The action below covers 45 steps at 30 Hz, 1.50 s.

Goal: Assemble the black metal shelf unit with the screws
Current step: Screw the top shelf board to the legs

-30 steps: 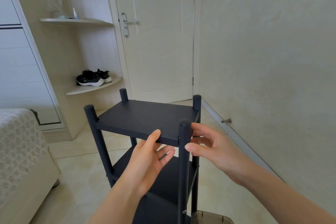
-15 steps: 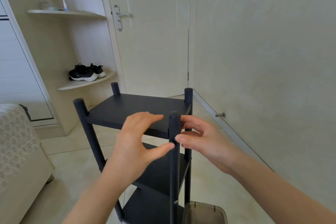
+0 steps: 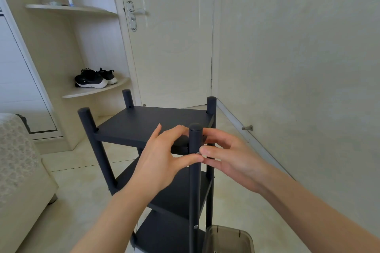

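Note:
The black metal shelf unit (image 3: pixel 144 123) stands upright on the tiled floor, with three tiers between four round posts. My left hand (image 3: pixel 162 160) holds the top shelf's near right corner, fingers curled over the top and thumb reaching below the edge to the near right post (image 3: pixel 195 187). My right hand (image 3: pixel 228 156) is curled at the same post from the right. Its index fingertip meets my left thumb at a small silver screw (image 3: pixel 197 153) on the post's front. Another screw head (image 3: pixel 196 226) shows lower on that post.
A translucent grey bin (image 3: pixel 228 238) stands by the unit's near right foot. A bed (image 3: pixel 18 170) fills the left. The wall on the right carries a door stop (image 3: pixel 247 128). Behind are a shut door (image 3: pixel 170 47) and corner shelves with black shoes (image 3: pixel 92 80).
My left hand rose from under the top shelf's front edge to grip its corner. Its thumb and my right fingers closed in on the screw at the post. The view shifted slightly.

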Each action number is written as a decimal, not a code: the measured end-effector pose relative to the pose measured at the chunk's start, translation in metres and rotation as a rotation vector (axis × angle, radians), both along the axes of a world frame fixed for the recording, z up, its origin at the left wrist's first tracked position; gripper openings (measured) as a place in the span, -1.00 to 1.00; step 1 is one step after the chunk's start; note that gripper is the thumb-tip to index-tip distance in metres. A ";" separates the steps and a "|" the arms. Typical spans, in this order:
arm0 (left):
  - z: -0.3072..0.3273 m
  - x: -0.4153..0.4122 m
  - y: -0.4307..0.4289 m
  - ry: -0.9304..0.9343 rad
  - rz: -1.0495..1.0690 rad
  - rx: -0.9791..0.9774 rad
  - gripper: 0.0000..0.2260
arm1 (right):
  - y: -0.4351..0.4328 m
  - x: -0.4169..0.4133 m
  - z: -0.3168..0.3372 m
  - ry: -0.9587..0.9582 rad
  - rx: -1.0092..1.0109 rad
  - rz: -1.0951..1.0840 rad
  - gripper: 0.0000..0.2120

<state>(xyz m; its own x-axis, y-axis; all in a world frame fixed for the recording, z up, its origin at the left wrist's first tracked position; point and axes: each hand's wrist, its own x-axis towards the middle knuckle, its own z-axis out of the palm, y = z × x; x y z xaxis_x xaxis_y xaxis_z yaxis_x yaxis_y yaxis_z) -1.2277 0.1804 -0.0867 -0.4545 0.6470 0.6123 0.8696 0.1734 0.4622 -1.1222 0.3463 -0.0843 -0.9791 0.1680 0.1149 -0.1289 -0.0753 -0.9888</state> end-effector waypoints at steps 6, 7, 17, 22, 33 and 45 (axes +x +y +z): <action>-0.003 -0.001 0.000 -0.008 0.019 0.006 -0.65 | -0.002 -0.007 -0.001 0.015 -0.435 0.017 -0.84; -0.003 -0.002 0.000 -0.003 0.021 0.001 -0.64 | -0.005 -0.009 -0.001 0.010 -0.465 -0.027 -0.86; -0.004 0.000 0.000 -0.029 0.043 -0.040 -0.59 | -0.019 -0.044 0.002 -0.201 -0.563 -0.154 -0.56; -0.003 0.003 -0.003 -0.030 0.059 -0.046 -0.60 | -0.025 -0.054 -0.006 -0.153 -0.559 -0.176 -0.71; 0.004 0.008 -0.009 0.083 0.111 -0.119 -0.59 | -0.024 -0.055 -0.010 -0.106 -0.588 -0.152 -0.70; -0.004 0.012 -0.011 0.131 0.105 -0.188 -0.50 | -0.022 -0.044 -0.010 -0.107 -0.595 -0.108 -0.72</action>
